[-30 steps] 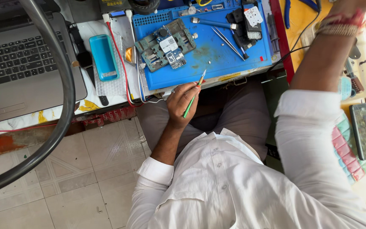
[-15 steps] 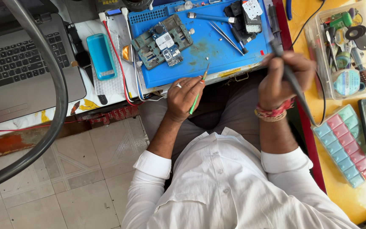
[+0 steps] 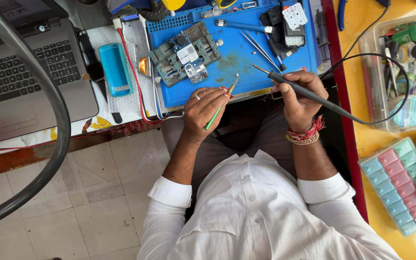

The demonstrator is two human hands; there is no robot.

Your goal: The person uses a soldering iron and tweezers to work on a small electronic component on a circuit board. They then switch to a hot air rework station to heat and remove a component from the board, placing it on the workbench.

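Left hand (image 3: 207, 108) clamped on a green-handled brush (image 3: 220, 107), just below the blue mat (image 3: 239, 62). Right hand (image 3: 300, 96) clamped on a soldering iron (image 3: 290, 83), tip over the mat's lower edge. Circuit board (image 3: 188, 54) on the mat, up-left.

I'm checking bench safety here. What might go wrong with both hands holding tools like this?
The soldering iron in the right hand points toward the left hand, which holds a green brush; a slip might burn fingers or bristles. Its cord loops over the clear parts box and may snag it.
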